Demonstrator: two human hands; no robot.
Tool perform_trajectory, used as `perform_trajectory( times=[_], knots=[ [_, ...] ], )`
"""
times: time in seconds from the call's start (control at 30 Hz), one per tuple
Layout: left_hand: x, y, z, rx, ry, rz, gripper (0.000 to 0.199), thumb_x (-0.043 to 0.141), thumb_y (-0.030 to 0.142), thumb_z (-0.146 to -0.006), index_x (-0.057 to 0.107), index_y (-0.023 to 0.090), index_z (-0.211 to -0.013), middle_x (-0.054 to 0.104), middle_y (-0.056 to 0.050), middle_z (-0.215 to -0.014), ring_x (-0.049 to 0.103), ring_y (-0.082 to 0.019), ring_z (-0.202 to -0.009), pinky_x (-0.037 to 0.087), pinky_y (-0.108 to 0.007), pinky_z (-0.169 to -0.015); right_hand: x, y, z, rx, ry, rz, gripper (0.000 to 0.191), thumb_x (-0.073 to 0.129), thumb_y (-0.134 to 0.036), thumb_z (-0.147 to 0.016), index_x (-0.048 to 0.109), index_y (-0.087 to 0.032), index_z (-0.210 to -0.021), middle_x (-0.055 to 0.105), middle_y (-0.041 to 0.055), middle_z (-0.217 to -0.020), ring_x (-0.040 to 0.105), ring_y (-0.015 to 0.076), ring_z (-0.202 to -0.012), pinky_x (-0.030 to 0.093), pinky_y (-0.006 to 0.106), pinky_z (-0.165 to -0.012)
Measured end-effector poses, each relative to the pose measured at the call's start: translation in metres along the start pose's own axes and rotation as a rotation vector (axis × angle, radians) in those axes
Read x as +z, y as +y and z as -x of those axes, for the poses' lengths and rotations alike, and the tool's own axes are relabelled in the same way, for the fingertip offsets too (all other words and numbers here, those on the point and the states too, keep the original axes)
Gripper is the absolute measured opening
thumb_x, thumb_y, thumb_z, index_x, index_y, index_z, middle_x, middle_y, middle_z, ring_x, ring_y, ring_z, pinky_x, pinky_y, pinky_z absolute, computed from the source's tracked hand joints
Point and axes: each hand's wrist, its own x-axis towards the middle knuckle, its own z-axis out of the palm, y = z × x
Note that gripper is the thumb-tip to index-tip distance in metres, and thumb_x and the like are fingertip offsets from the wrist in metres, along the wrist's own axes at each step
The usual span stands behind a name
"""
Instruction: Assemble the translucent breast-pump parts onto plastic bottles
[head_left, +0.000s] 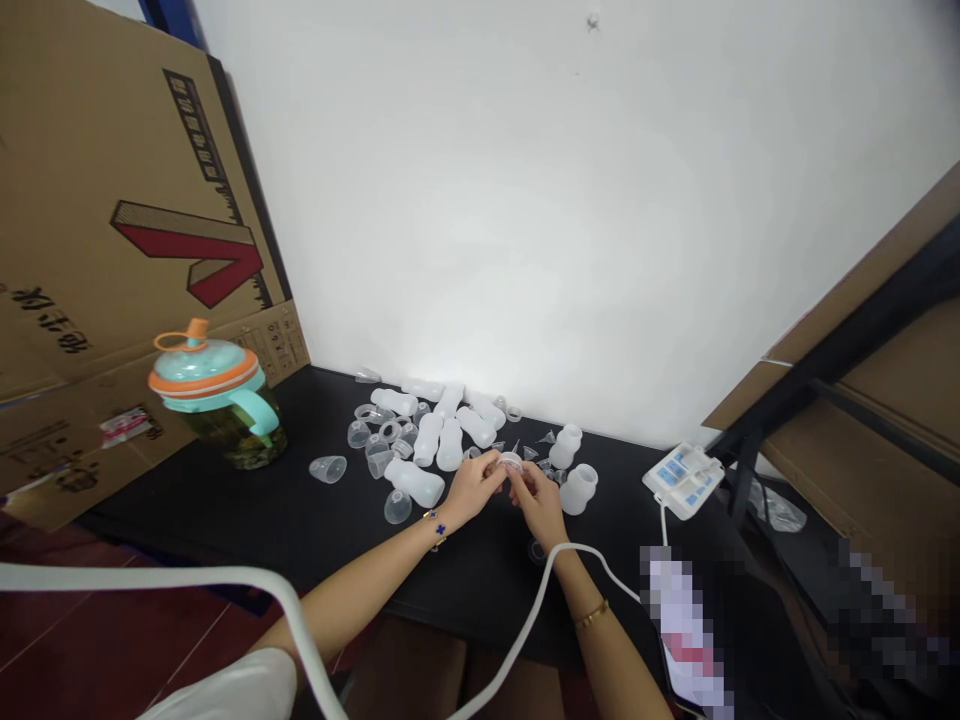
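Observation:
My left hand point(474, 483) and my right hand point(536, 490) meet over the black table, both closed on a small clear ring-shaped piece point(511, 461) between their fingertips. To the left and behind them lie several white bottles, among them a bottle point(416, 483) on its side near my left wrist. Clear domed caps, one cap point(397, 506) near the front, and clear rings point(390, 431) are scattered around the bottles. Right of my right hand, a white bottle point(579, 490) stands upright, with another point(565, 446) behind it. Small clear funnel-like parts point(530, 454) lie just beyond my fingers.
A jug point(225, 400) with an orange-rimmed lid stands at the left by a cardboard box point(112, 250). At the right are a white power strip point(683, 480) and a partly blurred phone point(686, 640). A white cable point(525, 630) loops across the front.

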Motion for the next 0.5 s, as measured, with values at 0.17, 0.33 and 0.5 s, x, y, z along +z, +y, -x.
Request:
perform_trajectory(
  times=[0.17, 0.33, 0.5],
  knots=[
    [-0.0004, 0.0011, -0.0003, 0.003, -0.013, 0.015, 0.034, 0.047, 0.046, -0.096, 0.053, 0.019, -0.075, 0.058, 0.003, -0.058, 0.052, -0.013, -0.053, 0.038, -0.026, -0.056, -0.0003, 0.0021, -0.0007, -0.001, 0.009, 0.008, 0.049, 0.051, -0.064, -0.094, 0.069, -0.018, -0.102, 0.063, 0.0009, -0.062, 0.060, 0.0176, -0.055, 0.047, 0.026, -0.052],
    [-0.0003, -0.0007, -0.0007, -0.002, -0.015, 0.041, 0.030, 0.052, 0.045, -0.094, 0.055, 0.019, -0.079, 0.058, 0.003, -0.060, 0.054, -0.013, -0.054, 0.039, -0.026, -0.055, 0.0007, 0.0068, -0.0021, 0.010, 0.001, 0.013, 0.052, 0.051, -0.066, -0.093, 0.069, -0.018, -0.104, 0.063, 0.0015, -0.063, 0.060, 0.0183, -0.054, 0.047, 0.027, -0.051],
    [0.0005, -0.0022, -0.0003, -0.004, -0.003, 0.075, 0.023, 0.056, 0.039, -0.091, 0.055, 0.019, -0.079, 0.059, 0.002, -0.063, 0.056, -0.014, -0.055, 0.040, -0.026, -0.055, 0.0016, 0.0094, -0.0023, 0.008, 0.006, 0.015, 0.049, 0.052, -0.063, -0.094, 0.070, -0.018, -0.105, 0.064, 0.0019, -0.063, 0.061, 0.0182, -0.054, 0.047, 0.026, -0.050]
  ],
)
